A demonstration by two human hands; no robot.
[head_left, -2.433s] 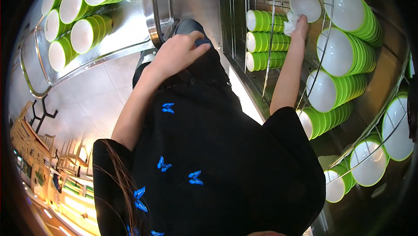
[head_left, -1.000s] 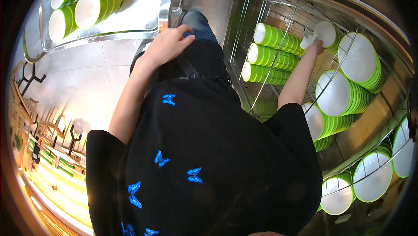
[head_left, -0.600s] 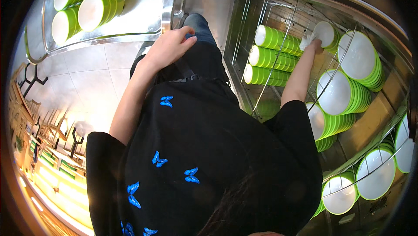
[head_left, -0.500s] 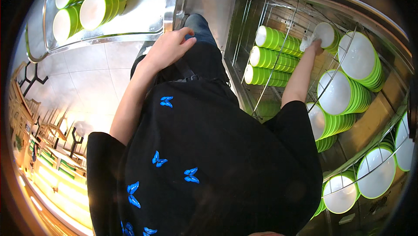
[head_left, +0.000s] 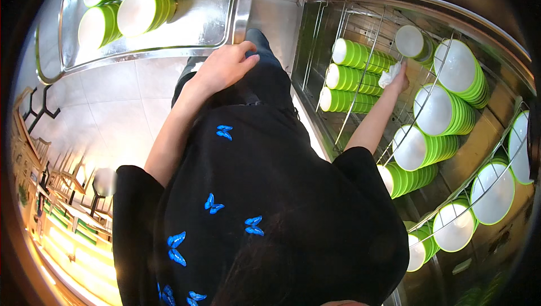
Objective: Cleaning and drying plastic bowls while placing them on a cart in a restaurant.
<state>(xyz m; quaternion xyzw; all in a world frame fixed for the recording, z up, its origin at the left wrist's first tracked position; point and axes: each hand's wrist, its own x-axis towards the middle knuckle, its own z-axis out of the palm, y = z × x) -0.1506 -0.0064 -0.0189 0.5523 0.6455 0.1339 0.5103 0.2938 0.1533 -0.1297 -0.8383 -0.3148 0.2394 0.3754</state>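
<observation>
A crumpled white cloth point(head_left: 390, 75) is in my right hand point(head_left: 400, 82), its fingers closed round it. That hand is reaching into a wire-framed cabinet, just below a short stack of green bowls point(head_left: 409, 41) with pale insides, and not touching it. Rows of small stacked green cups point(head_left: 355, 76) lie sideways to the left of the hand. Larger white-and-green bowls point(head_left: 433, 109) lie nested in stacks to its right. My left hand point(head_left: 225, 68) hangs over my lap, holding nothing, with fingers loosely bent and thumb apart.
A metal tray cart point(head_left: 197, 29) at the upper left carries more green bowls point(head_left: 137, 12). Wire rack bars point(head_left: 369, 52) cross in front of the cabinet's stacks. More bowls point(head_left: 453, 227) stand on the lower right rack. Wooden chairs point(head_left: 70, 176) are far off at left.
My right hand has drawn back from the short bowl stack, bringing the white cloth toward the small cups. My left hand has shifted slightly right in the picture.
</observation>
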